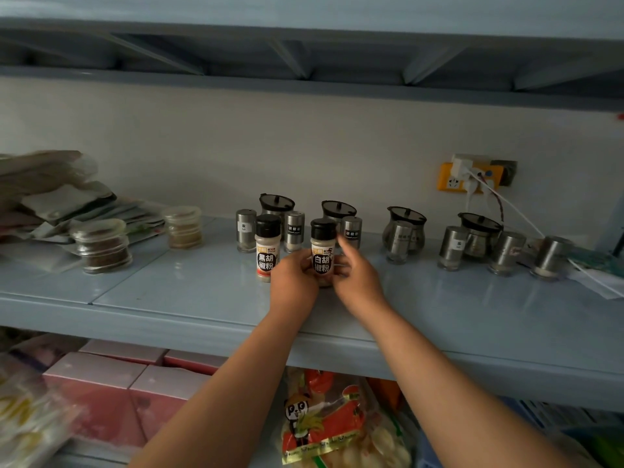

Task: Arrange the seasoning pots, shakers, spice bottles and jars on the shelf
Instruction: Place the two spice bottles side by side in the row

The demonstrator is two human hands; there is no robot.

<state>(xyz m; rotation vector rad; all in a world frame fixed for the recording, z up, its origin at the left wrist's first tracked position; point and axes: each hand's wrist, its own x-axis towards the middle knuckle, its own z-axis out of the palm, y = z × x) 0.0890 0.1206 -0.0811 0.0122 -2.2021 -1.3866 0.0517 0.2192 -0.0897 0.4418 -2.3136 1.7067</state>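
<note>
Now, shelf (202, 292): seat white pepper bottle (323, 243) level beside black pepper bottle (267, 248).
Left hand (293, 275): curled round its base; steady it.
Right hand (358, 278): pinching its side; turn label forward.
White pepper bottle: upright, front-centre, between both hands.

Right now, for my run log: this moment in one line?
white pepper bottle: on shelf, right of black pepper bottle | left hand: grips it | right hand: holds it

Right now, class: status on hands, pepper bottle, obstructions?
Left hand and right hand both grip white pepper bottle, upright. Black pepper bottle close on its left; steel shaker just behind.
</note>
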